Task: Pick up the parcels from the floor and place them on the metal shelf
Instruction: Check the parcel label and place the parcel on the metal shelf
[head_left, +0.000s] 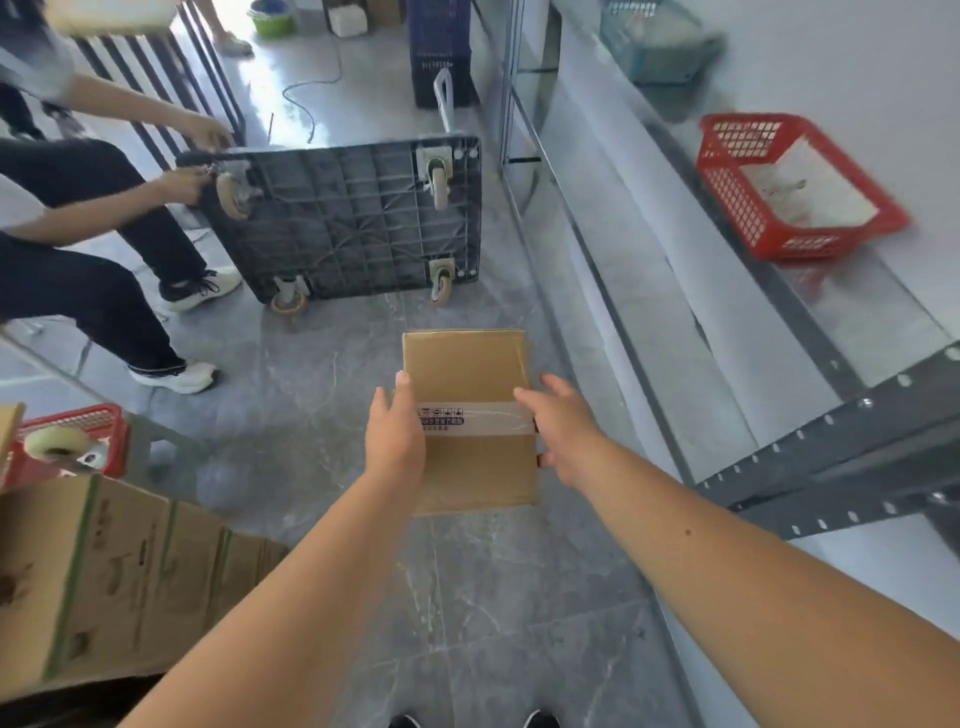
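Your left hand (395, 436) and right hand (563, 434) clasp the flat brown cardboard parcel with a clear tape strip (470, 421) by its two sides, fingers pressed against its edges, above the grey marble floor (311, 395), left of the grey metal shelf (810, 457)

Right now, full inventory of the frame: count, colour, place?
parcel: 1, brown, taped, centre, between the hands
metal shelf: 1, grey, right
red baskets: 2, one on shelf, one far left
teal basket: 1, shelf top
cart: 1, grey, tipped on its side, held by other people
large cartons: brown, lower left
tape roll: 1, left
green bucket: 1, top
left hand: on parcel's left edge
right hand: at parcel's right edge
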